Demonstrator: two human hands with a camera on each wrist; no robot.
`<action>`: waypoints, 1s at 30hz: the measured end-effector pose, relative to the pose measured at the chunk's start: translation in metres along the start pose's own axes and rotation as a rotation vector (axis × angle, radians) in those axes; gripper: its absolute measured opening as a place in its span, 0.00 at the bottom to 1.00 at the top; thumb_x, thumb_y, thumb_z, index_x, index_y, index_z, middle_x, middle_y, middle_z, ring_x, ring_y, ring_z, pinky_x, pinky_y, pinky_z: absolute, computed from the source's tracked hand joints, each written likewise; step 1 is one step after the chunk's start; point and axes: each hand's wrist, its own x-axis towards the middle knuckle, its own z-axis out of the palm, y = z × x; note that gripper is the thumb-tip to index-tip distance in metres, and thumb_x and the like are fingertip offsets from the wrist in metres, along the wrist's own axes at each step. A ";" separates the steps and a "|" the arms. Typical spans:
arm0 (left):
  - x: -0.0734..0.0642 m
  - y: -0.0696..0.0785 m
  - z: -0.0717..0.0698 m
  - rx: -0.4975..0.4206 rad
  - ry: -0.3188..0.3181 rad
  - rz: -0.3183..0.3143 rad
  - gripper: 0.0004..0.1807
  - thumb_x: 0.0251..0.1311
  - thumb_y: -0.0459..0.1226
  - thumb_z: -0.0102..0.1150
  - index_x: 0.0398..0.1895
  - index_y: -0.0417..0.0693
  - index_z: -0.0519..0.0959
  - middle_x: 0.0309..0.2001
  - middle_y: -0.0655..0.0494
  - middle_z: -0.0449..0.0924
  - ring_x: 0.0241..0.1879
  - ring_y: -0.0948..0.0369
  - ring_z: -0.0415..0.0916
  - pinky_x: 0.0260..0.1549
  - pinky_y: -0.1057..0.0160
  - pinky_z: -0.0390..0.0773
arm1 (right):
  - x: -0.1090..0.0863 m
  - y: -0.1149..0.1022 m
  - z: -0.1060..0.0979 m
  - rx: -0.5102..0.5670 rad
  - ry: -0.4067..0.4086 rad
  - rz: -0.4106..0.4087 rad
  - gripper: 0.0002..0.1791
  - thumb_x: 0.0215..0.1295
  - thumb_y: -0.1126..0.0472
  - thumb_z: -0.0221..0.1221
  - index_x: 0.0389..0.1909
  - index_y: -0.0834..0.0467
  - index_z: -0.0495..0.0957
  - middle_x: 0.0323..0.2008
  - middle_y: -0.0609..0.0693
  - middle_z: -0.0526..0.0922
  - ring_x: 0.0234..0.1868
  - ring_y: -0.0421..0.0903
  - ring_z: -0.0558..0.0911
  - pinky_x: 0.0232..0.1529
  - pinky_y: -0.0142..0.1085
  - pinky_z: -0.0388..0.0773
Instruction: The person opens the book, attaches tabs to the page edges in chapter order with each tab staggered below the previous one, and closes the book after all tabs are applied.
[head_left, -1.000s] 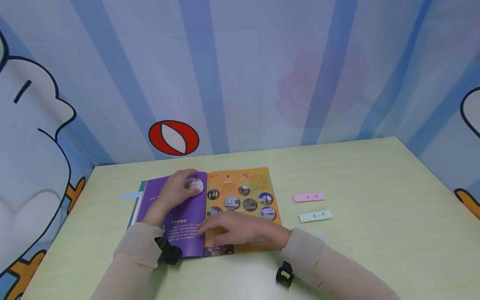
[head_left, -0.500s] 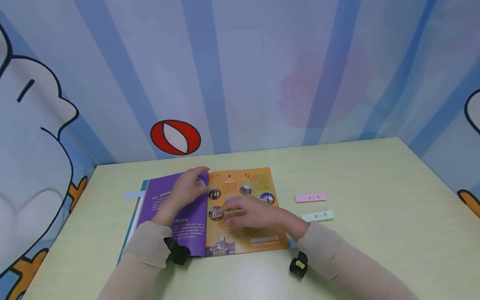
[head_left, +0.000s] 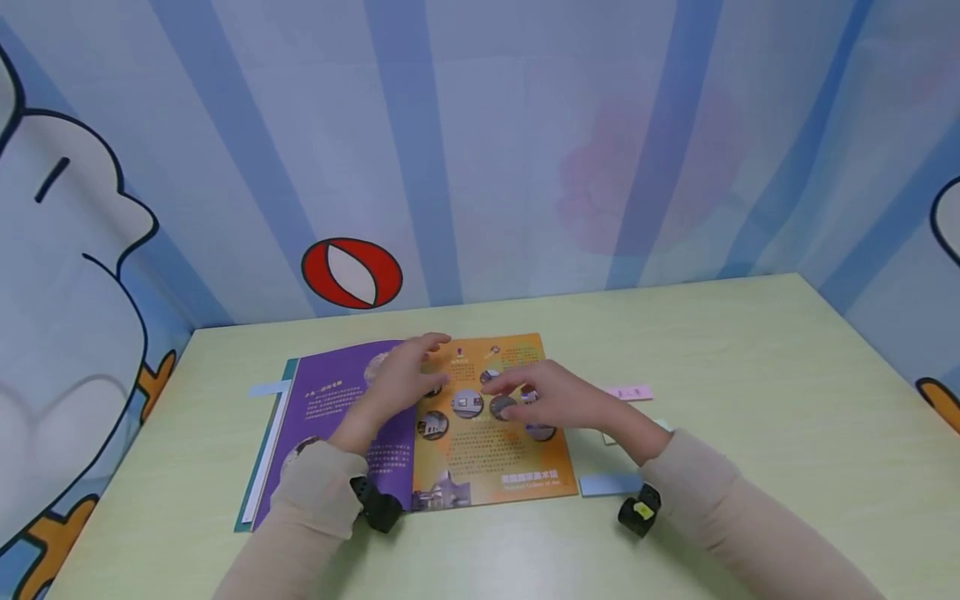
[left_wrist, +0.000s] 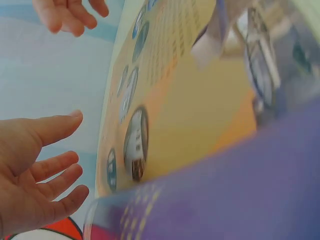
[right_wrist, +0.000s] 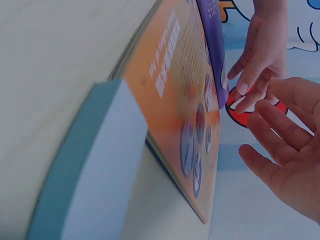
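An open book [head_left: 491, 458] lies on the table, its left page purple and its right page orange with round photos. Over the spine, near the top, hovers my left hand [head_left: 399, 379], fingers loosely spread and holding nothing; the left wrist view shows this hand [left_wrist: 35, 175] apart from the page. My right hand [head_left: 558, 396] is above the right part of the orange page, its fingers relaxed with nothing between them. In the right wrist view that hand [right_wrist: 290, 145] is clear of the paper. A pale blue sticky tab [head_left: 268, 389] juts from the book's left edge.
Right of the book lie a pink sticky-note pad [head_left: 632, 392], a pale green pad [head_left: 609, 438] mostly hidden by the right forearm, and a blue pad [head_left: 609, 485] close to the book's lower right corner. A patterned curtain [head_left: 517, 167] stands behind the table [head_left: 720, 350].
Both hands have moved rightward: the left from the purple page to the spine, the right up and across the orange page. The blue pad has come into view from under the right arm.
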 end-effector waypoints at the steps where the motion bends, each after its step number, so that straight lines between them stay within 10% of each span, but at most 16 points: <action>1: 0.000 0.002 0.002 -0.011 -0.005 0.000 0.29 0.56 0.32 0.62 0.62 0.40 0.68 0.57 0.39 0.71 0.56 0.44 0.69 0.50 0.48 0.72 | -0.002 0.002 -0.002 0.003 0.005 -0.009 0.19 0.62 0.66 0.57 0.55 0.62 0.76 0.54 0.54 0.77 0.53 0.51 0.76 0.51 0.49 0.73; 30: 0.007 0.048 0.053 -0.172 -0.072 0.095 0.33 0.55 0.32 0.63 0.66 0.46 0.64 0.58 0.44 0.70 0.52 0.49 0.72 0.48 0.53 0.73 | -0.069 0.044 -0.046 -0.065 0.189 0.157 0.19 0.61 0.66 0.60 0.53 0.65 0.76 0.51 0.59 0.78 0.50 0.56 0.76 0.49 0.50 0.73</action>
